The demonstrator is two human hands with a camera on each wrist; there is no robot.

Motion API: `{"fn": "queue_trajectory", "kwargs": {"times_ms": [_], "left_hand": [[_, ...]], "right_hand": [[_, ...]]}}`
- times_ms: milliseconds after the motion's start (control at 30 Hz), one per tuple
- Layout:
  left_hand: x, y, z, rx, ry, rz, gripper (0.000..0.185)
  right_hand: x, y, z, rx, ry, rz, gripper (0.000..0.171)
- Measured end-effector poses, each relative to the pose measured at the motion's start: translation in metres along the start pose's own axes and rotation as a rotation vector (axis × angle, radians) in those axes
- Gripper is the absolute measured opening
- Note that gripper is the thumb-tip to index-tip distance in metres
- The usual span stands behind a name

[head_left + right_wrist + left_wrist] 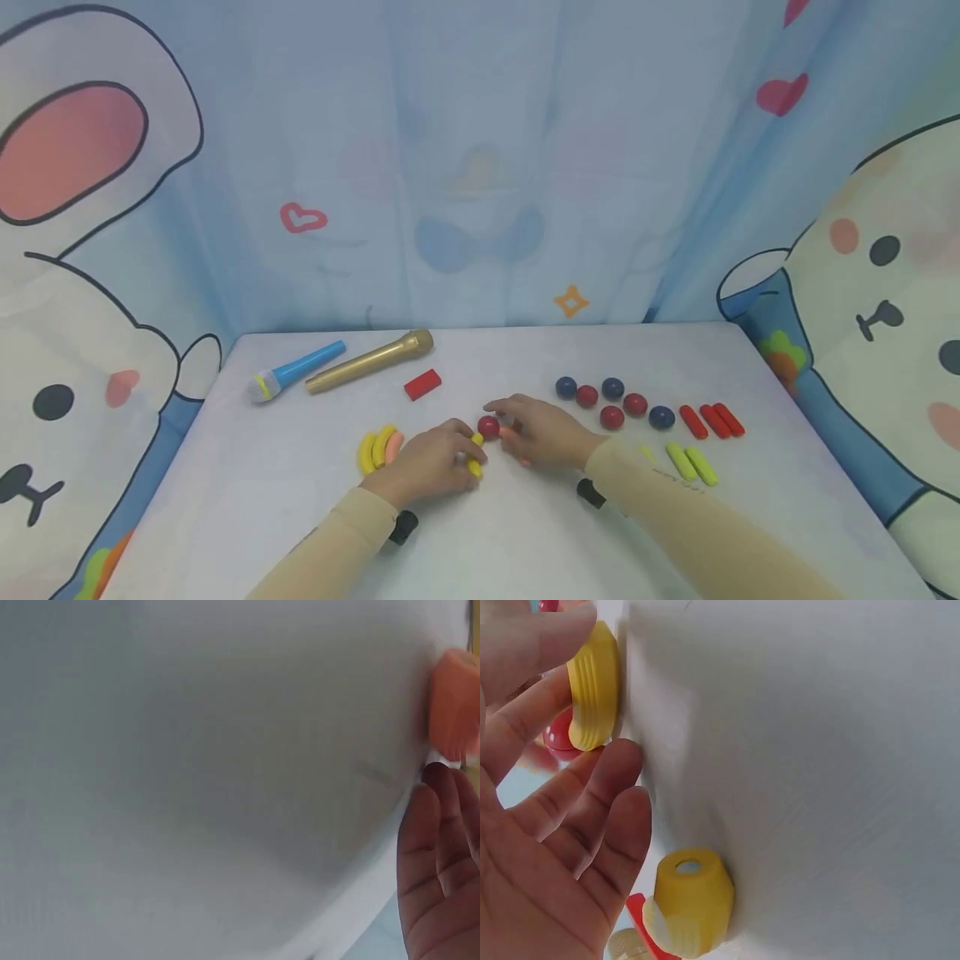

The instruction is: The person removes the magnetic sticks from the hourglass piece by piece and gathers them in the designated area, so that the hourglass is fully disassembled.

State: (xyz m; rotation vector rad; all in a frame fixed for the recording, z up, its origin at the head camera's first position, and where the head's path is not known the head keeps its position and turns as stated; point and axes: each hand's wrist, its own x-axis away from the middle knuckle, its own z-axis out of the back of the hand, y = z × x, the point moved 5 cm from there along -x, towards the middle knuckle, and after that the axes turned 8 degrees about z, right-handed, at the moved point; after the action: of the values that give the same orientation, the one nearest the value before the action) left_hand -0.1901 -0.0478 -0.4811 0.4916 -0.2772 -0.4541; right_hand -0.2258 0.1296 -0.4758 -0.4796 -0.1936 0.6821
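Observation:
My left hand (pixel 438 458) pinches a yellow banana-shaped piece (pixel 594 686) between thumb and finger, its other fingers loosely bent. A glossy red ball (pixel 488 427) sits on the table between the two hands. On the other side of it, my right hand (pixel 543 429) holds an orange piece (pixel 454 705) at its fingertips; thumb and index finger lie outside the right wrist view. Beside the left hand lie two yellow curved pieces (pixel 367 452) and an orange one (pixel 394 447), partly covered by the hand in the head view.
Behind the hands lie a red block (pixel 423 384), a gold microphone (pixel 369 362) and a blue microphone (pixel 300 368). To the right are several red and blue balls (pixel 612 417), red sticks (pixel 715 421) and lime-green sticks (pixel 692 463). A curtain (pixel 480 167) hangs behind the table.

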Motion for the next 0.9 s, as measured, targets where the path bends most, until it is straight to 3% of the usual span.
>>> {"fn": "queue_trajectory", "kwargs": {"times_ms": [200, 433, 633, 900], "left_hand": [[0.000, 0.004, -0.002, -0.048, -0.004, -0.056, 0.035], [0.002, 0.001, 0.000, -0.085, -0.004, -0.063, 0.030], [0.006, -0.004, 0.003, -0.133, 0.044, -0.077, 0.030], [0.022, -0.021, 0.018, -0.299, 0.122, -0.049, 0.028]], "right_hand": [[-0.004, -0.008, -0.010, 0.090, -0.011, 0.031, 0.044], [-0.005, -0.008, -0.013, 0.131, 0.007, 0.047, 0.042], [-0.007, -0.005, -0.017, 0.147, 0.026, 0.066, 0.043], [-0.005, 0.001, -0.015, 0.111, 0.013, 0.008, 0.039]]}}
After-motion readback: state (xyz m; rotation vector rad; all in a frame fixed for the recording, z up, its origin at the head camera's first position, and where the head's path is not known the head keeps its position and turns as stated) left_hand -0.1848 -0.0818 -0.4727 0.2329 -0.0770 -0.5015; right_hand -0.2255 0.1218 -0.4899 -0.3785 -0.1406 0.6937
